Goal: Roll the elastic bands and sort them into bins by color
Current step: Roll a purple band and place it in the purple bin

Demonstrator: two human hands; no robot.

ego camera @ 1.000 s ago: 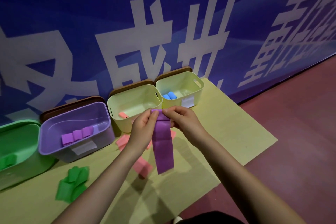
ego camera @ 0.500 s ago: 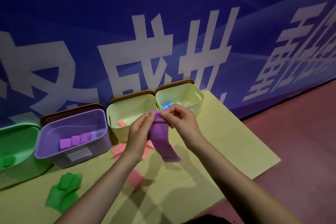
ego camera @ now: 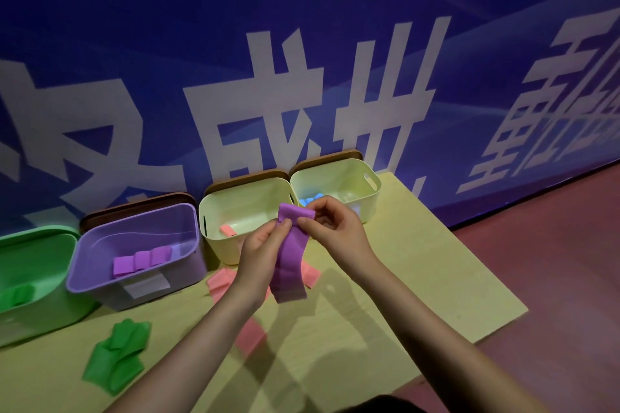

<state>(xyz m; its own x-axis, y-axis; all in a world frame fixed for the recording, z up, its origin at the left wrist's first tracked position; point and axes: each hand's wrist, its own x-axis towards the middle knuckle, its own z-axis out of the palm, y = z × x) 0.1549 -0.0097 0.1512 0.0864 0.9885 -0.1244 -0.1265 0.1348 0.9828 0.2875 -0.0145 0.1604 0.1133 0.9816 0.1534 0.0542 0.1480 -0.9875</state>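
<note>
Purple elastic band (ego camera: 291, 255) hangs in the air between your two hands, above the desk (ego camera: 402, 278) and in front of the two pale yellow bins. Your left hand (ego camera: 260, 265) pinches it with thumb and fingers on its left edge, just below the top, and your right hand (ego camera: 335, 231) pinches the top right corner, where the band's upper end is folded over into the start of a roll. Both grips are closed on the band. Everything below your grip hangs loose as a flat strip, its lower end clear of the desk.

Behind your hands stand four bins in a row against the blue wall: a green bin (ego camera: 50, 235) at far left with green bands inside, a purple bin (ego camera: 100, 238) holding three purple rolls (ego camera: 141, 260), a pale yellow bin (ego camera: 214, 208) with one pink roll (ego camera: 228, 230), and a second pale yellow bin (ego camera: 369, 184) with blue rolls (ego camera: 310, 200). Loose on the desk lie green bands (ego camera: 115, 362) near the left and pink bands (ego camera: 250, 335) under and beside your hands.
</note>
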